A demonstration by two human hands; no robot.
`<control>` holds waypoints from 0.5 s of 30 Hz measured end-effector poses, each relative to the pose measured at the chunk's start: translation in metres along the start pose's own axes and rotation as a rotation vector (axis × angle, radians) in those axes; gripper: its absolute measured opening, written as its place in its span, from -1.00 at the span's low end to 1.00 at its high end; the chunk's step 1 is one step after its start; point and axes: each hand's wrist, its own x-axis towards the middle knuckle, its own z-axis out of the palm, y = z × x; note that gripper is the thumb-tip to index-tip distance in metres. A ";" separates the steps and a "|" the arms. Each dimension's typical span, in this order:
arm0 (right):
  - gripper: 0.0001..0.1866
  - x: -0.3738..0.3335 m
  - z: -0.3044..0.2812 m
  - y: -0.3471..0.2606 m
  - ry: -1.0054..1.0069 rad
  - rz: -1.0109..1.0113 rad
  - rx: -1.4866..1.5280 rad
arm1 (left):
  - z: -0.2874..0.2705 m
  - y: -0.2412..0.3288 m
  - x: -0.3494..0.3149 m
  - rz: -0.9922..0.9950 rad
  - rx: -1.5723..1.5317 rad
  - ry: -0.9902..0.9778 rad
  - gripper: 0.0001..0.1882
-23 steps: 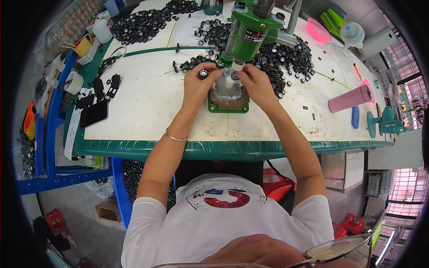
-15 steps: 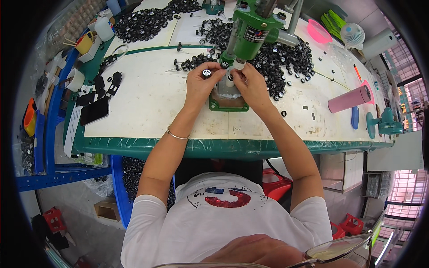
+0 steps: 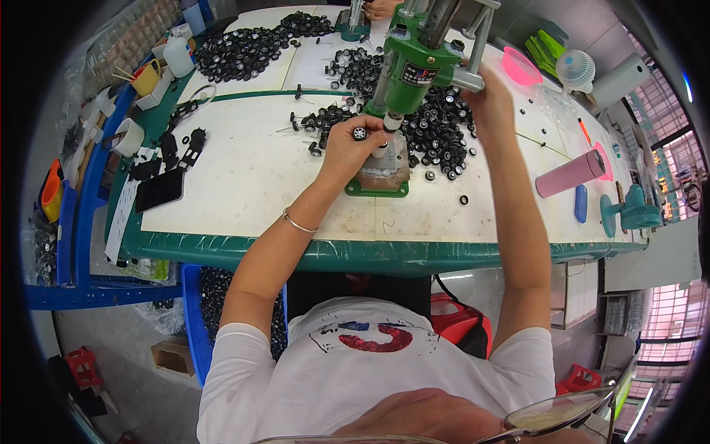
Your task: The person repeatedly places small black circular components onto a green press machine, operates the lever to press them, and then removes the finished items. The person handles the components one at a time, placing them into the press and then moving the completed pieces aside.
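A green hand press (image 3: 414,66) stands on the table, its ram over a pale upright post (image 3: 380,150) on the base. My left hand (image 3: 347,152) is at that post, fingers closed. A small black toy wheel with a silver hub (image 3: 359,134) sits in its grip. The fingertips reach under the ram beside a dark piece (image 3: 390,124), partly hidden. My right hand (image 3: 490,103) is raised at the right of the press, beside the grey lever hub (image 3: 467,79) and the lever rod (image 3: 479,41). Its fingers are mostly hidden behind these parts.
Heaps of black wheels (image 3: 240,55) lie at the back left and around the press (image 3: 444,137). A phone (image 3: 160,191) and black plastic parts (image 3: 194,148) lie at left. At right stand a pink bottle (image 3: 569,174) and a teal fan (image 3: 632,211). Another person's hand (image 3: 382,9) shows at the far edge.
My right hand has left the post and risen to the press lever's side. My left hand stays at the post, now slightly lower and farther right. Another person's hand has appeared at the far edge.
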 end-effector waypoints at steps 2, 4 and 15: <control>-0.60 0.014 0.019 -0.034 -0.068 -0.128 0.096 | 0.002 0.001 0.003 0.002 0.008 0.008 -0.85; -0.58 0.055 0.015 -0.062 -0.246 -0.216 0.087 | 0.003 0.002 0.004 0.002 -0.001 0.007 -0.86; -0.78 0.101 0.064 -0.112 -0.151 -0.281 0.272 | -0.003 -0.002 0.006 0.049 -0.006 -0.047 -0.87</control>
